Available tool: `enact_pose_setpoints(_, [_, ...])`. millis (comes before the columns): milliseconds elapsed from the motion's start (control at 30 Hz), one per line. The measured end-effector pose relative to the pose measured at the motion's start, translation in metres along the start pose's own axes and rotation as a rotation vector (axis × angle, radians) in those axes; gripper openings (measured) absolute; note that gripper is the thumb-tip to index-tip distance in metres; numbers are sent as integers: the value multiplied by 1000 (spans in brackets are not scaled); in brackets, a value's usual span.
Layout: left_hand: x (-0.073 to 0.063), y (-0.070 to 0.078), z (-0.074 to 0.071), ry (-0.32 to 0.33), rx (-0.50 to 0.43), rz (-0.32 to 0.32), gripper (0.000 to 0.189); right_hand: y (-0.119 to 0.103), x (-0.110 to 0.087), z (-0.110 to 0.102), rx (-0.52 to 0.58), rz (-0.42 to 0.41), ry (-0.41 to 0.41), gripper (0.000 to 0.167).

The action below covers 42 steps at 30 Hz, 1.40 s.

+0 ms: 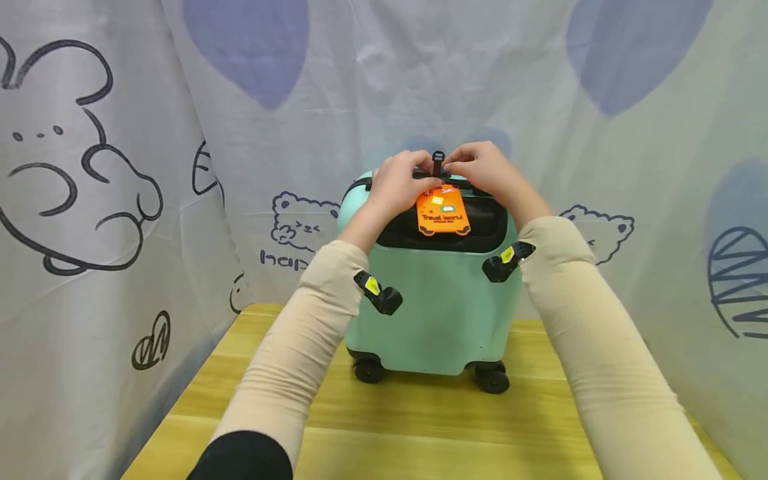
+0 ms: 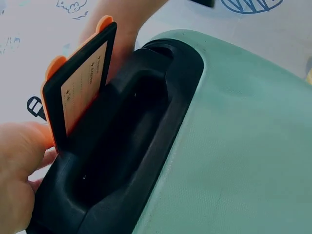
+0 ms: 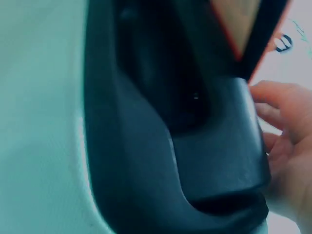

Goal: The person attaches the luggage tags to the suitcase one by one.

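Observation:
A mint-green suitcase (image 1: 432, 313) stands upright, its black handle (image 2: 161, 63) across the top edge. Against that handle is an orange luggage tag (image 1: 443, 210) printed "Travel World". Its black-framed back with a paper card shows in the left wrist view. A black strap (image 1: 438, 163) with a small buckle end sticks up above the tag. My left hand (image 1: 401, 181) pinches the tag's upper end by the strap, thumb in front. From the other side my right hand (image 1: 483, 168) pinches at the strap, its fingertips close together and partly hidden behind the handle in the right wrist view (image 3: 287, 122).
The suitcase's black wheels (image 1: 492, 379) rest on a yellow wood-grain table (image 1: 384, 433). White cloth (image 1: 384, 80) with drawn bears and blue shapes hangs behind and at both sides. A small black camera is strapped to each cream sleeve (image 1: 288, 347).

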<state>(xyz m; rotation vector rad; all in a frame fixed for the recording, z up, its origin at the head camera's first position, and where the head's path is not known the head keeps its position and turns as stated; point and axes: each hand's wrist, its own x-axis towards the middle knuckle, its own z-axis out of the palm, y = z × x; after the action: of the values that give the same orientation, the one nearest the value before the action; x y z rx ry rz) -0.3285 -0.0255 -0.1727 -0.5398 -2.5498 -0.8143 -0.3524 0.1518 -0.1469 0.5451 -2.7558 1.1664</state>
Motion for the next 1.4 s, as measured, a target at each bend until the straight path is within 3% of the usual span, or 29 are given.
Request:
enact_pose_setpoints(100, [-1,1,-2,-26,-10,-20,21,-4,6,4,-156,12,-29,36])
enact_pose_setpoints(200, [-2,1,-2,-26,-16,-29,20,-5,10,6,-186,47,-49,38])
enact_pose_setpoints(433, [-6,8,9,-4,-45,-43,21,-2,11,-1,-14,179,-86,42])
enact_pose_setpoints(633, [-8,13,11,-14,-63,-46,23,2,6,-6,119,233,-15,34])
enact_pose_setpoints(933, [-13,7,1,-15,-117,-31,21,1,2,-3,215,223,77,15])
enact_pose_setpoints(1233, [-14,7,1,-78,-109,-64,28,6,-5,-3,281,241,179,14])
enact_pose_setpoints(1400, [-10,8,2,-74,-124,-81,26,10,-6,-3,347,185,196,13])
